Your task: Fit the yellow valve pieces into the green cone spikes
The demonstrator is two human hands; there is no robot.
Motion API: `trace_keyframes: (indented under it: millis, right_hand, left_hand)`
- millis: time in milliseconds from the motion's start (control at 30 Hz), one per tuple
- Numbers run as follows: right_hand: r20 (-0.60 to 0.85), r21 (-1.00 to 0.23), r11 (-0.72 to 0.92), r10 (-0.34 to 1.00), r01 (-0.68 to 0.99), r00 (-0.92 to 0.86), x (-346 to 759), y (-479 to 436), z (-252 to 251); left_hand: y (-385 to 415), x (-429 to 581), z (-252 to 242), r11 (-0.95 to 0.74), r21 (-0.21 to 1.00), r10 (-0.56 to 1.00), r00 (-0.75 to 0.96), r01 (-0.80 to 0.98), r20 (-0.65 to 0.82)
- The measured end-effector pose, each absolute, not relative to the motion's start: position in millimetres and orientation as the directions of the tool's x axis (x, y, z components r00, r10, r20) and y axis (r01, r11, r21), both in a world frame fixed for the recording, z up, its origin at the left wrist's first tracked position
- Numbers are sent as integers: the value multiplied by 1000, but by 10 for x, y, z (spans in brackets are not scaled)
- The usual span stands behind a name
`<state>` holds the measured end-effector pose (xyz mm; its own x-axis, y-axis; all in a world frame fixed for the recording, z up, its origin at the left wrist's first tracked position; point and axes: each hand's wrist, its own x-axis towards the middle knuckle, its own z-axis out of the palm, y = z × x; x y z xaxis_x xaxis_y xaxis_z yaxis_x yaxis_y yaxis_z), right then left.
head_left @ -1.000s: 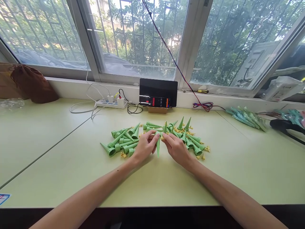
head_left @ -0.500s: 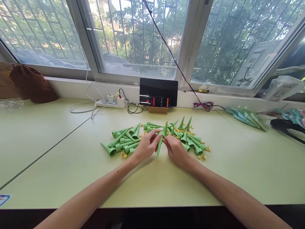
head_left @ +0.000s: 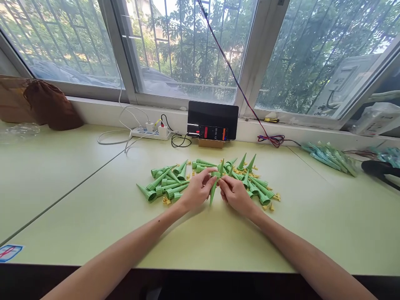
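My left hand (head_left: 196, 189) is closed around a green plastic spike (head_left: 213, 194), its pointed end angled down toward me. Close beside it, my right hand (head_left: 236, 195) is closed in a pinch near the wide, ribbed end of that spike. Whatever sits between the right fingertips is too small and covered to name. Green cone-shaped spikes (head_left: 155, 183) lie in a loose heap to the left, and more spikes (head_left: 256, 189) lie to the right. Several stand point-up behind my hands. Small yellow plastic pieces (head_left: 272, 206) are scattered among them.
Behind the spikes, a phone (head_left: 213, 133) leans against a black tablet (head_left: 226, 112) on a cardboard stand (head_left: 211, 143). A power strip (head_left: 146, 133) with cables is at back left, near a brown bag (head_left: 53, 106). Bagged spikes (head_left: 333, 158) lie at right.
The view has shifted slightly, so everything sits a little further right. My right fingers have drawn into a tighter pinch beside the spike, while my left hand keeps its hold.
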<state>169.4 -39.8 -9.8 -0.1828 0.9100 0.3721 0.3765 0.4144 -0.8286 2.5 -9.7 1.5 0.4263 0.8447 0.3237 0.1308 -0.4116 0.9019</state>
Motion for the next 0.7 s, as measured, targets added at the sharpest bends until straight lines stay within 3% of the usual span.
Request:
trace_keyframes:
  millis: [133,400,567,700]
  right_hand:
    - [450,-790,463,883,401,-133,1708,-397,-78]
    - [561,-634,577,801,515,-208,1752,-356,-160]
    - [600,-517,614,757,596,-260,1740,-351,-209]
    - [572,-542,610,772,578,-279,1728,-363,-211]
  left_hand:
    - [-82,44,-5,-311,948,886,380,66,265]
    - [-53,33,-4,-128,991,928,345,-48,137]
    - [-55,11,-2,-168,986,910,388,16,149]
    - [-66,-2,-2,-208,976,896,413,68,162]
